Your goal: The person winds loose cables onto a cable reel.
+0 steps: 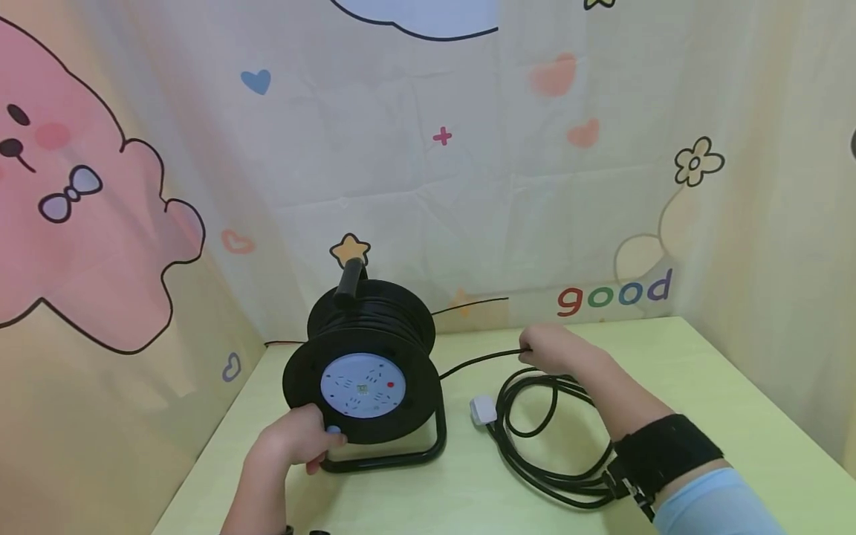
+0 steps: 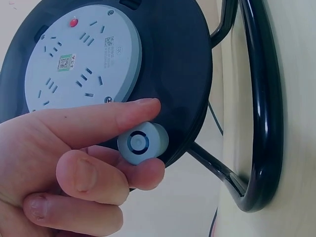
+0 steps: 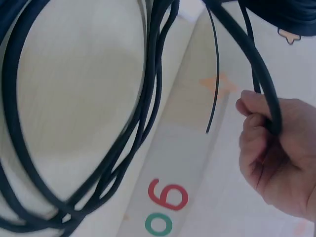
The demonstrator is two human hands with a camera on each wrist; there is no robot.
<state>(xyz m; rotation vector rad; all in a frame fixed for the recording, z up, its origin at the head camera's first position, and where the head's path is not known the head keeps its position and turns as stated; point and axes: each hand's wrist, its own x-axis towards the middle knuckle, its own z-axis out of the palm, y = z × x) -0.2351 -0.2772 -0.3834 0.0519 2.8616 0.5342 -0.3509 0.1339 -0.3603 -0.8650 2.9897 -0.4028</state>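
A black cable reel (image 1: 428, 401) stands on its tubular frame, with a round white socket panel (image 1: 363, 385) on its front. My left hand (image 1: 297, 438) is at the reel's lower left edge. In the left wrist view its thumb and fingers pinch a grey crank knob (image 2: 143, 143) on the reel's face. To the right, my right hand (image 1: 551, 348) grips the black cable (image 1: 478, 361) that runs from the reel; in the right wrist view its fingers are curled round the cable. Loose loops of cable (image 1: 528, 468) lie below that hand, ending in a white plug (image 1: 483, 410).
The reel and cable loops sit on a pale yellow-green table (image 1: 709, 386). A printed curtain (image 1: 428, 186) hangs behind and at both sides. A thin dark wire (image 1: 471, 303) shows behind the reel. The reel's carrying handle (image 1: 349, 282) sticks up at the top.
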